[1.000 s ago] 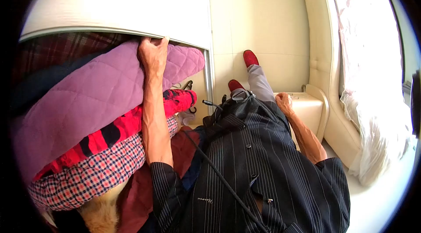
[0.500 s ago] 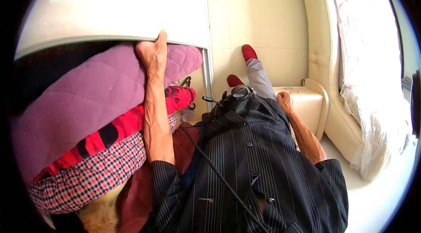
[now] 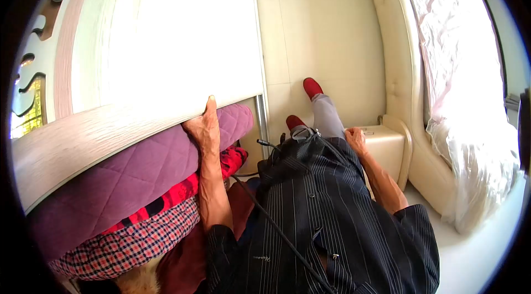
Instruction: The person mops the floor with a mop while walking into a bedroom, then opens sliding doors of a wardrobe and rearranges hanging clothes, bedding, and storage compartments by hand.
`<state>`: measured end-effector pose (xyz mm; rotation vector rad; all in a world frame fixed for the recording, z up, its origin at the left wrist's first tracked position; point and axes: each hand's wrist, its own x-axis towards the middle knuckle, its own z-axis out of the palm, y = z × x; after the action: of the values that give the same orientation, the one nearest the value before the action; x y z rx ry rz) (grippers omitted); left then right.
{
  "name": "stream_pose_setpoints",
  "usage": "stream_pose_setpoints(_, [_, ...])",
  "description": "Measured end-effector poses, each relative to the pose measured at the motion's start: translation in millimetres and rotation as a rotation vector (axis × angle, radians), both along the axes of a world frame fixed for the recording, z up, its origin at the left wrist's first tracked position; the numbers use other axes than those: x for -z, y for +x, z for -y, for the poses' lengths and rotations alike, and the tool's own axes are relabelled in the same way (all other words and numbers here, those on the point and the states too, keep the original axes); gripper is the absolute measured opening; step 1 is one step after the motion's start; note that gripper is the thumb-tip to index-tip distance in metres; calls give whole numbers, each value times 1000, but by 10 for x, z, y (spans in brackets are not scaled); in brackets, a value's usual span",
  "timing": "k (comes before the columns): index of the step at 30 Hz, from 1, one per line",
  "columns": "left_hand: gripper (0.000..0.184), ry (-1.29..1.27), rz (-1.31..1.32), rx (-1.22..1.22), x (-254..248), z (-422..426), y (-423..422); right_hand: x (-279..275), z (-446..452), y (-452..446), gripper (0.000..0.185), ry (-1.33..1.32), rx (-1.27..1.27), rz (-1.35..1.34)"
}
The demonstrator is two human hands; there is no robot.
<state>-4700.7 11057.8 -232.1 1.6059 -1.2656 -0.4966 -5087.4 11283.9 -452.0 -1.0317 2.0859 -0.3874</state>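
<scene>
My left hand (image 3: 204, 131) is closed on the edge of a pale sliding wardrobe door (image 3: 166, 45), thumb on its outer face and fingers hidden behind it. Just inside, a folded purple quilt (image 3: 149, 155) lies against that hand and forearm. Under it are a red and black cloth (image 3: 171, 197) and a checked padded cloth (image 3: 133, 234), both partly covered by the arm. Beside the corner of a cream nightstand (image 3: 384, 144), my right hand (image 3: 357, 140) hangs with its fingers curled in, and no object shows in it.
A metal door track (image 3: 261, 122) edges the pale tiled floor (image 3: 326, 17). To the right stands a cream padded bed frame (image 3: 395, 81) with a plastic-covered mattress (image 3: 462, 111). A dark cable (image 3: 276, 222) runs down my striped shirt. My feet wear red shoes (image 3: 312, 87).
The sliding door and my left hand have moved closer to my body, covering more of the quilt and the dark gap behind it. My right hand stays by the nightstand. The view has tilted slightly.
</scene>
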Motion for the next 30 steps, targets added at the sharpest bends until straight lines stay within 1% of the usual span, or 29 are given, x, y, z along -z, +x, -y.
stream_pose_setpoints(2, [30,127,6,-37,30,7,52,-5,85,-40,29,29,-24,-23])
stream_pose_setpoints(3, [30,116,4,-46,11,11,54,-39,121,-55,29,-7,-36,-26])
stream_pose_setpoints(4, [28,156,46,-79,-18,18,38,-28,148,-79,29,-20,-45,-27])
stream_pose_setpoints(5, [27,193,88,-114,-50,46,19,-14,197,-114,29,16,-66,-22])
stream_pose_setpoints(6, [27,179,87,-126,-46,75,19,5,241,-153,30,54,-87,-17])
stream_pose_setpoints(8, [27,194,49,-141,-12,106,43,6,330,-222,30,42,-101,-44])
stream_pose_setpoints(12, [22,161,66,-221,-51,182,-59,20,538,-525,30,64,-113,-33])
stream_pose_setpoints(14, [21,190,83,-269,-32,240,-68,-7,718,-724,30,79,-119,-13])
stream_pose_setpoints(15, [21,155,-5,-265,-26,274,-84,0,802,-835,29,78,-140,-16])
stream_pose_setpoints(18, [22,195,-48,-339,-72,299,-159,69,1041,-1160,29,71,-238,-35])
stream_pose_setpoints(20, [24,218,-14,-384,-83,294,-185,210,1270,-1369,28,81,-211,17])
stream_pose_setpoints(22, [31,279,-137,-395,57,232,-52,258,1478,-1540,28,103,-184,69])
stream_pose_setpoints(23, [37,278,-194,-458,-35,225,-159,228,1592,-1603,28,111,-195,78])
stream_pose_setpoints(24, [37,272,-193,-469,-16,184,-145,206,1714,-1667,28,116,-205,86])
stream_pose_setpoints(26, [47,307,-209,-473,66,21,-43,154,1906,-1778,27,99,-214,84])
stream_pose_setpoints(27, [55,307,-289,-541,73,-38,-64,151,1975,-1830,27,85,-210,80])
stream_pose_setpoints(30, [59,273,-363,-600,50,-262,-104,162,2112,-1972,26,61,-300,55])
